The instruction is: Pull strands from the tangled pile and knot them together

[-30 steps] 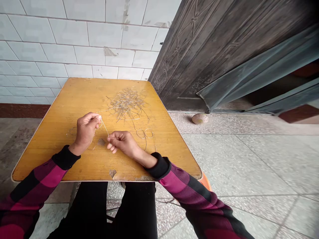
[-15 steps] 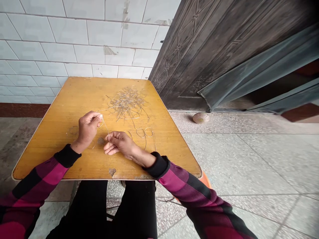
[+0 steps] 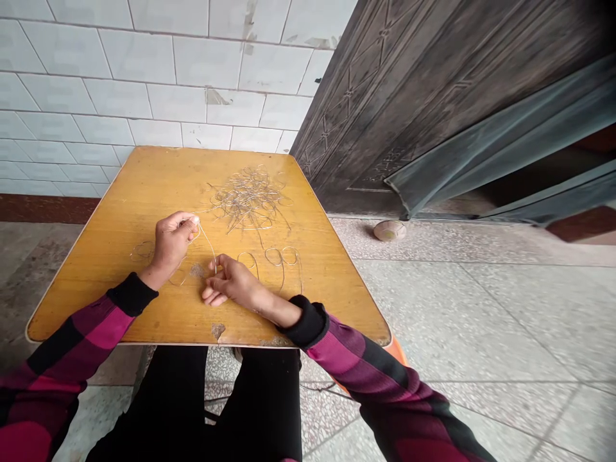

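On the wooden table (image 3: 120,224), my left hand (image 3: 173,244) is closed, its thumb and forefinger pinching a thin, shiny wire (image 3: 210,242). One length of that wire runs back toward a tangled pile of wire (image 3: 248,196); another bows down toward my right hand (image 3: 233,282). The right thumb and forefinger are parted, with the wire's lower end between or just beside them, and the other fingers lie loosely spread. Small bent loops of wire (image 3: 282,256) lie to the right of my right hand. Fainter loops (image 3: 142,250) are partly covered by my left hand.
A white tiled wall (image 3: 144,102) stands behind the table. Dark carved wooden door panels (image 3: 356,128) and a grey-green curtain (image 3: 457,147) are at the right. A pale rounded object (image 3: 389,230) rests on the floor by the doorway. The table's front edge is chipped.
My right thumb and forefinger have parted from their pinch on the wire. The wire between my hands has gone from straight to bowed. My left hand keeps its pinch.
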`<state>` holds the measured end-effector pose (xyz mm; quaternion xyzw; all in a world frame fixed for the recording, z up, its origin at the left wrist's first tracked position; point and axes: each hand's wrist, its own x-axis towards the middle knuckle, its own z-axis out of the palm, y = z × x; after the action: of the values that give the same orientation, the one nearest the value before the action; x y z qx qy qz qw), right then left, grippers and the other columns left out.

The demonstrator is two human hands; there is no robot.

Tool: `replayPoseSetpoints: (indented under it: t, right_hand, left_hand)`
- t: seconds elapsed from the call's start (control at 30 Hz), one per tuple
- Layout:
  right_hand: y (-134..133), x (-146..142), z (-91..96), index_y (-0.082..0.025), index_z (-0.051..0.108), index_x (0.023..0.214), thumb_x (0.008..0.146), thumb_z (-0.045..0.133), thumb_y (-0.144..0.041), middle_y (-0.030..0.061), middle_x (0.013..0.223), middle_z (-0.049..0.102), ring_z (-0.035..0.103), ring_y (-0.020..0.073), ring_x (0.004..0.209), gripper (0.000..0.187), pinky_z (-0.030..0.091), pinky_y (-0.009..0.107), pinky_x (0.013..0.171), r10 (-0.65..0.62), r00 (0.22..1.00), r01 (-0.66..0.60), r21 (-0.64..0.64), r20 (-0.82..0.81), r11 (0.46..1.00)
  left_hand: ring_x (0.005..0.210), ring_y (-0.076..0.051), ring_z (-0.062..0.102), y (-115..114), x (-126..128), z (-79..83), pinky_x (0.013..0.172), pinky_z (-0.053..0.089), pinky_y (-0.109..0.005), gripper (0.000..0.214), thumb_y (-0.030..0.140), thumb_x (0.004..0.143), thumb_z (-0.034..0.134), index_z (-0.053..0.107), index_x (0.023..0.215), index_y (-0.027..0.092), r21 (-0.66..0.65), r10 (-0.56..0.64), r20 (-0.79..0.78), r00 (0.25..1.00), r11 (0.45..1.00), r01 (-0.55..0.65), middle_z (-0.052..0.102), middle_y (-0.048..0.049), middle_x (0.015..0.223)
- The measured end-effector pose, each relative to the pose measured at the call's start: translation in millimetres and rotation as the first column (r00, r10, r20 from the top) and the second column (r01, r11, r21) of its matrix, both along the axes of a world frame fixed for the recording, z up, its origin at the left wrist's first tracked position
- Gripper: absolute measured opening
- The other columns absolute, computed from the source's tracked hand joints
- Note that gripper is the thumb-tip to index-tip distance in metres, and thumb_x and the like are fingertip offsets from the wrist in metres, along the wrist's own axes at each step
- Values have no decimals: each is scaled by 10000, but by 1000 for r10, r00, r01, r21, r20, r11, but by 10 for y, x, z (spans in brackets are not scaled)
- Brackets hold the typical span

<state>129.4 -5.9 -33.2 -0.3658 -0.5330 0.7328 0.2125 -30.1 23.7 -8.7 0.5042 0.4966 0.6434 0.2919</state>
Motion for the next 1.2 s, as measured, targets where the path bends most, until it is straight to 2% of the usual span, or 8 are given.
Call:
replayPoseSetpoints:
  t: [0.1, 0.27, 0.33, 0.4, 0.5, 0.67, 0.87, 1.2]
  right_hand:
    - [63, 144, 81, -191, 435, 909, 802, 667, -229, -27, 584, 670, 658, 124, 504, 258, 542, 217, 475, 172, 980, -174, 16, 105, 985]
    - [275, 529, 376, -150, 568, 635, 791, 664, -395, -7, 511, 629, 572, 73, 422, 306, 423, 159, 382, 490, 752, -593, 127, 440, 795]
    - [356, 591, 428, -149, 596, 662, 787, 665, -430, -2, 558, 644, 561, 66, 440, 315, 424, 170, 403, 386, 832, -499, 230, 399, 836]
    - [418, 568, 404, -152, 605, 735, 795, 650, -462, -10, 611, 642, 548, 54, 467, 319, 423, 173, 429, 94, 971, -181, 415, 221, 892]
    - [445, 437, 286, -150, 602, 805, 787, 650, -487, -42, 586, 576, 529, 52, 479, 340, 428, 174, 448, -140, 990, 117, 512, 7, 851]
    - [340, 241, 156, -147, 599, 830, 786, 645, -485, -16, 650, 616, 601, 77, 545, 344, 526, 214, 547, -74, 996, 84, 420, -41, 903]
    - [270, 215, 180, -153, 571, 758, 842, 582, -449, -7, 634, 624, 614, 80, 528, 308, 514, 201, 519, -102, 995, 96, 481, -14, 871]
    - [216, 152, 185, -162, 544, 723, 869, 541, -441, 13, 669, 641, 635, 96, 549, 316, 547, 231, 529, -106, 993, 117, 423, -51, 899]
  left_hand:
    - [486, -78, 449, -6, -47, 14, 476, 362, -215, 137, 262, 755, 627, 622, 664, 159, 7, -35, -55, 998, 999, 35, 538, 22, 558]
    - [489, -76, 453, -37, -88, 22, 485, 359, -218, 172, 249, 782, 625, 606, 636, 160, -16, -157, -128, 979, 988, 157, 537, 19, 567]
    - [486, -77, 449, -55, -69, 38, 487, 361, -219, 176, 247, 786, 620, 604, 634, 161, -28, -191, -125, 974, 982, 189, 531, 20, 561]
    - [486, -83, 448, -79, -30, 52, 493, 372, -224, 183, 248, 788, 615, 601, 627, 163, -41, -231, -143, 962, 973, 228, 524, 21, 550]
    - [492, -91, 453, -124, 45, 36, 503, 381, -231, 186, 257, 799, 602, 605, 637, 165, -34, -268, -213, 940, 963, 267, 524, 21, 554]
    - [540, -106, 479, -180, 129, -39, 548, 391, -243, 186, 240, 825, 566, 614, 658, 175, 50, -201, -363, 910, 971, 234, 533, 19, 582]
    - [562, -120, 495, -201, 170, -31, 578, 382, -262, 209, 205, 831, 545, 609, 634, 176, 124, -128, -464, 876, 970, 208, 565, 4, 590]
    - [577, -124, 493, -225, 225, -94, 590, 387, -262, 193, 205, 811, 554, 604, 627, 178, 91, -111, -389, 915, 983, 158, 549, 9, 596]
